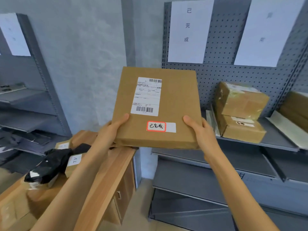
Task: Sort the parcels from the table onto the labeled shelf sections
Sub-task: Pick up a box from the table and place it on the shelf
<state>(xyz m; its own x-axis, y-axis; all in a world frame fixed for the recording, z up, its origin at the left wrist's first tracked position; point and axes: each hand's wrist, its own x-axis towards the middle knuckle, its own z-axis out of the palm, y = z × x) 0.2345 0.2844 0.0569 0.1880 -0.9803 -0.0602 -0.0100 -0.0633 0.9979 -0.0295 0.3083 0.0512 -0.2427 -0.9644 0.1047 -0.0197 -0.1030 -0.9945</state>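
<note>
- Two hands out front, gripping parcel [166,104] by near corners: left hand [113,129], right hand [200,130], thumbs on top.
- Held tilted, raised before shelf [275,140], right of table [106,177].

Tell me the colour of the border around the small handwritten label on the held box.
Red, in the head view.

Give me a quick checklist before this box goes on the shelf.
1. Grip: left hand and right hand hold the box by its near corners: ok.
2. Tag reads 已完成: ok.
3. Sign above reads 已完成, matches: ok.
4. Shelf space: two stacked parcels sit right; bare part beside them mostly hidden by the box: cannot tell.
5. Path from box to shelf: ok.
</note>
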